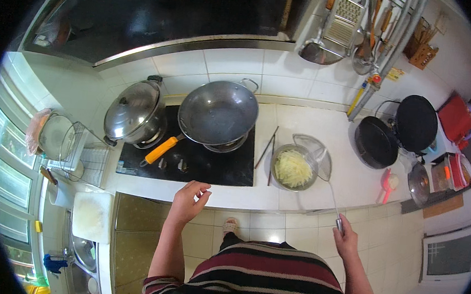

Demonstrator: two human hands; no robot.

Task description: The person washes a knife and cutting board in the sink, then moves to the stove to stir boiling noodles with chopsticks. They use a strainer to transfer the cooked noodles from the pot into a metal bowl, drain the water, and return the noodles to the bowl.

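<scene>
My right hand [346,239] is wrapped round the metal handle of a mesh strainer [326,165]. The strainer's head lies on the white counter behind and to the right of a metal bowl [314,179], which hides part of it. Pale yellow-green shreds [293,169] of some vegetable fill the bowl. My left hand [189,200] is in front of the stove's near edge, fingers loosely bent and apart, with nothing in them. Left of the bowl lies a pair of chopsticks [267,150]. A wok [216,112] with an orange handle sits on the black stove [189,165].
A lidded steel pot [136,113] stands on the left burner. On the counter's right are two black pans [377,141], a pink scoop [390,182] and a glass lid [418,183]. Utensils [347,19] hang at the back wall. A white cutting board [91,216] lies by the sink.
</scene>
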